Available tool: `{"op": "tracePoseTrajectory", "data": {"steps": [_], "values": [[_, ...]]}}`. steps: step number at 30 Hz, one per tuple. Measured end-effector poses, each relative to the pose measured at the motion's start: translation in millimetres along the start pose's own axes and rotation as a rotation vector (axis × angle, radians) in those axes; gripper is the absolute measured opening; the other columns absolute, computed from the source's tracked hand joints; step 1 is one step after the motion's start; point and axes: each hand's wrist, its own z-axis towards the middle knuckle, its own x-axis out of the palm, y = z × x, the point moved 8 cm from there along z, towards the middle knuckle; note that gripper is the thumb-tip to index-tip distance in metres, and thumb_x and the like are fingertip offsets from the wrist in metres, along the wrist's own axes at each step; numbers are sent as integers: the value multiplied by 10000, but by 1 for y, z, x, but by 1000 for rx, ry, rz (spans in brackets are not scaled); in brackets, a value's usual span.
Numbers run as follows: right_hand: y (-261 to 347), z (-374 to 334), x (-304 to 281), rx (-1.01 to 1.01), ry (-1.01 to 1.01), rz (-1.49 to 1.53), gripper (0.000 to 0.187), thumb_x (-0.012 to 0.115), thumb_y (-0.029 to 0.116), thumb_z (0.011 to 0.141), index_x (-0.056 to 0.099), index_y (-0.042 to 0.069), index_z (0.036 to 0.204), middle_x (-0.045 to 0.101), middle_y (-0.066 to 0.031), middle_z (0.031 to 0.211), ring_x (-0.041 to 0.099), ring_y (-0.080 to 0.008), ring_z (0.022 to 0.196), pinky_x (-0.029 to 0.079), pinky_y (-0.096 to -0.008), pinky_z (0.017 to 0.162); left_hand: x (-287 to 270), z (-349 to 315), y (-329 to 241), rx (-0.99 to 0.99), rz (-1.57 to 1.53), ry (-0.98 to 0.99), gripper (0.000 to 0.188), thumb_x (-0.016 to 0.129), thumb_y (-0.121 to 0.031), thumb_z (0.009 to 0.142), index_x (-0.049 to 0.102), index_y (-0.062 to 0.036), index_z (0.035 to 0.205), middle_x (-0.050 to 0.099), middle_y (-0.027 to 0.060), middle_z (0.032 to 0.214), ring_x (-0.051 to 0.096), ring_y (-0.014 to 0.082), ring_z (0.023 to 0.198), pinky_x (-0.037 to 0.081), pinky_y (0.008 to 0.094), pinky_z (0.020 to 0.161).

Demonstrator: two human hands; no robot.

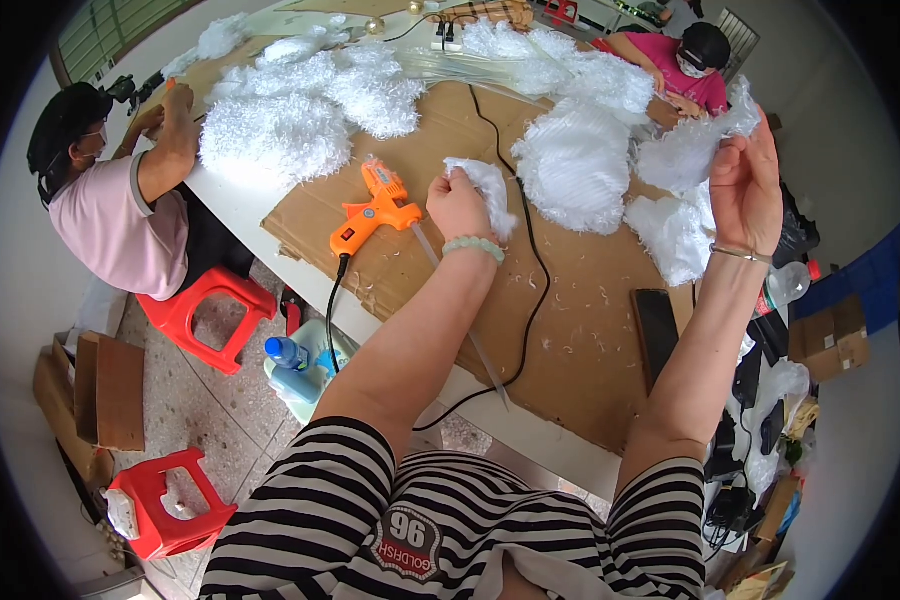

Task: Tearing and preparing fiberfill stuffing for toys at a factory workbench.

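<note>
My left hand (pixel 458 207) is closed around a small white piece of fringed material (pixel 487 187), over the middle of the cardboard. Just left of it lies an orange hot glue gun (pixel 372 212), a long translucent glue stick (pixel 425 245) trailing out of its back. My right hand (pixel 748 190) is raised at the right edge of the table, fingers curled against a white fringed piece (pixel 685 152) that hangs beside it. Its exact grip on that piece is partly hidden. White fringed heaps (pixel 576 170) lie beyond my hands.
Brown cardboard (pixel 590 320) with white scraps covers the table. A black cord (pixel 530 250) crosses it; a dark phone (pixel 655 325) lies at right. Another person (pixel 120 200) sits at left, a second (pixel 705 70) at far right. Red stools (pixel 215 318) stand on the floor.
</note>
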Motion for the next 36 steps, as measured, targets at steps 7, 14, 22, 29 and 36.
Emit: {"op": "tracePoseTrajectory", "data": {"steps": [7,14,22,29,36], "values": [[-60,14,-22,183,-312,-412,174,568,27,814,587,-28,978,623,-99,868,622,-176,689,522,-231,606,22,-26,-32,172,94,224,139,607,-133,808,563,-1,802,532,0,655,459,60,550,377,204,491],[-161,5,-127,563,-572,-571,229,570,44,793,558,-30,1010,592,-86,931,606,-209,710,537,-276,664,35,-30,6,-41,48,327,119,647,-98,775,566,-12,784,578,20,677,509,75,560,412,209,502],[-154,-11,0,412,172,-1045,259,667,144,731,604,33,956,599,-24,826,546,-107,653,444,-233,565,36,-28,-12,-113,-141,397,155,645,-150,798,602,-8,754,565,-5,634,459,50,518,361,204,467],[-168,-38,12,248,454,-1339,129,633,115,755,606,-7,790,586,-53,690,519,-106,611,435,-242,576,47,-36,7,-96,-51,443,90,659,-76,766,604,-7,785,571,-2,674,479,57,554,385,199,499],[-142,-33,15,37,400,-1633,142,605,159,762,618,18,768,587,-81,681,546,-162,619,435,-279,579,32,-13,3,-68,-197,361,93,638,-89,787,588,-11,791,558,9,651,465,71,508,375,212,444]]}}
